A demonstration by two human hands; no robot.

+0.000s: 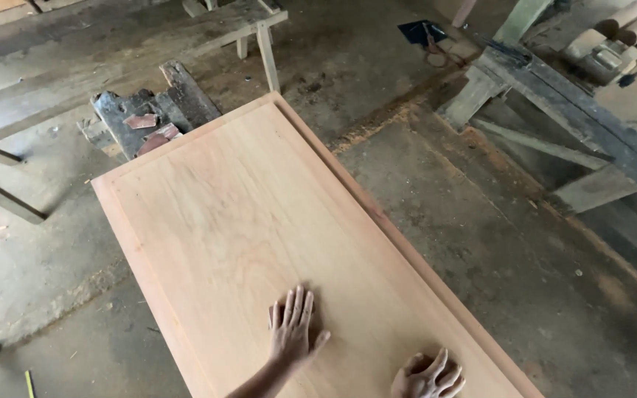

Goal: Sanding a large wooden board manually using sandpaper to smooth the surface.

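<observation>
A large pale wooden panel (237, 221) with a raised border lies flat and stretches away from me. My left hand (293, 330) presses palm-down on its near part, fingers spread, and a small brown piece of sandpaper (272, 315) shows under the hand's left edge. My right hand (427, 377) rests on the panel near the bottom edge of the view, to the right of the left hand. Its fingers are curled, with nothing visible in them.
A dark, worn wooden block (152, 114) supports the panel's far end. A low wooden bench (208, 29) stands beyond it. To the right is a rough timber trestle (554, 103) with tools on it. Sawdust lies on the concrete floor (495, 243).
</observation>
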